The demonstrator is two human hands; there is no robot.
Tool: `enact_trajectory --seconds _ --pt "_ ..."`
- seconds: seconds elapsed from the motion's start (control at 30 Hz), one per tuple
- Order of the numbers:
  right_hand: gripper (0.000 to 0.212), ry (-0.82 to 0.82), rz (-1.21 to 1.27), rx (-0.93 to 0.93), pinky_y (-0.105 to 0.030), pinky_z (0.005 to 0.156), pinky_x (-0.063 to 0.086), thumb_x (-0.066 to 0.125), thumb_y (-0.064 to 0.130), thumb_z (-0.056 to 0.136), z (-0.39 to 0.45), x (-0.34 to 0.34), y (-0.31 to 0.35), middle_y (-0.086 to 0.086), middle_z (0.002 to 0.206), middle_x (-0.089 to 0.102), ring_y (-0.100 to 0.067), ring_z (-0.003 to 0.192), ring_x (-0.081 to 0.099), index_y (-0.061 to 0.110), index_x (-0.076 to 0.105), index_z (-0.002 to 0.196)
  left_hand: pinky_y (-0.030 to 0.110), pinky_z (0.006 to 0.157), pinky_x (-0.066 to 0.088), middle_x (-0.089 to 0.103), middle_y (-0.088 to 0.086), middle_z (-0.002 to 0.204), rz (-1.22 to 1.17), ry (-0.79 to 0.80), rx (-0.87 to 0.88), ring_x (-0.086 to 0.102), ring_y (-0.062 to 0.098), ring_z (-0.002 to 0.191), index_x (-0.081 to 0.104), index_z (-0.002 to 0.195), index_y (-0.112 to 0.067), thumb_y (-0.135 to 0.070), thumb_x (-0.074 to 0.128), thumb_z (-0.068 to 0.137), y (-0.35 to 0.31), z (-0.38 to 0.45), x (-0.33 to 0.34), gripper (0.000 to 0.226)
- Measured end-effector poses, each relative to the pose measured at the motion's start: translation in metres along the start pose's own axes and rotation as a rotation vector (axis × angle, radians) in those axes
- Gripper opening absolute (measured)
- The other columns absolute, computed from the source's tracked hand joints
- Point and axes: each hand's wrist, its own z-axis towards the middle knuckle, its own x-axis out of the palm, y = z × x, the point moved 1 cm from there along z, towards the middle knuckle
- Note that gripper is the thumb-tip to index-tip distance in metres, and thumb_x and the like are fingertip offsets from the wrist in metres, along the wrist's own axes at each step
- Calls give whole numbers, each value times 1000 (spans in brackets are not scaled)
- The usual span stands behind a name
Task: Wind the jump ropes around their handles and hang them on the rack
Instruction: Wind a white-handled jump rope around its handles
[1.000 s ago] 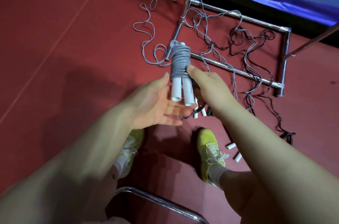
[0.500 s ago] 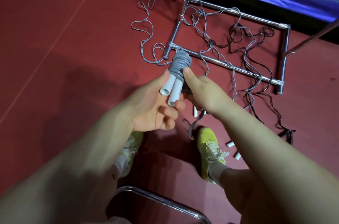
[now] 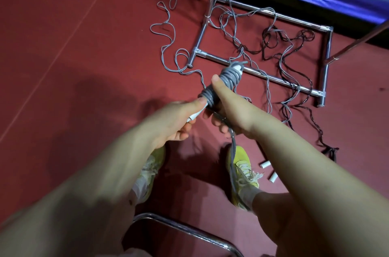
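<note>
Currently, a wound grey jump rope (image 3: 221,82) is being held above the red floor (image 3: 73,67), tilted with its upper end towards the rack base. The bundle is being gripped by the right hand (image 3: 229,109), whose thumb is lying along the coils while the fingers are curled underneath; a loose grey rope end (image 3: 232,159) is being trailed down from it over the right yellow shoe (image 3: 242,172). The white handle ends (image 3: 194,116) are being pinched by the left hand (image 3: 176,121), thumb on top and fingers curled below. Further unwound grey and black ropes (image 3: 284,62) are being left sprawled across the chrome rack base (image 3: 263,76) near the floor's far edge, and two white handles (image 3: 268,170) are lying just beside the right shoe.
</note>
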Motion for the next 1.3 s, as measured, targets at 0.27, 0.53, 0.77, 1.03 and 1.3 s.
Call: enact_trajectory --seconds 0.27,0.53,0.77,1.03,1.3 --pt "43 -38 216 -176 -25 44 22 44 61 82 -5 4 10 3 53 29 -12 43 25 19 47 69 26 68 43 57 -7 75 150 -107 199 51 8 68 54 91 -23 -34 69 81 -6 -1 -3 21" --pt "40 -54 407 -355 -32 45 14 42 51 73 -16 4 14 3 40 33 -17 38 26 23 43 44 22 48 44 67 9 67 -380 441 -104 62 19 52 72 78 -6 -71 23 82 -13 -19 1 82" --pt "47 -8 420 -345 -18 42 18 45 60 73 -11 2 13 1 44 43 -13 40 28 18 52 53 14 40 17 36 -6 50 -537 548 -192 25 4 33 56 74 -12 -66 33 77 -15 -22 1 59" --pt "61 -1 155 -178 -17 37 23 42 66 87 -5 -5 8 -6 54 40 -12 35 27 10 55 68 17 41 16 39 -6 51 -307 292 -166 18 4 36 55 76 -14 -65 20 92 -14 -10 -4 64" --pt "65 -215 -57 -101 -18 37 27 33 64 93 -13 0 15 3 34 35 -14 29 31 10 48 59 18 43 20 46 -6 49 -105 48 -15 24 5 35 55 78 -15 -62 23 95 -14 -9 0 59"
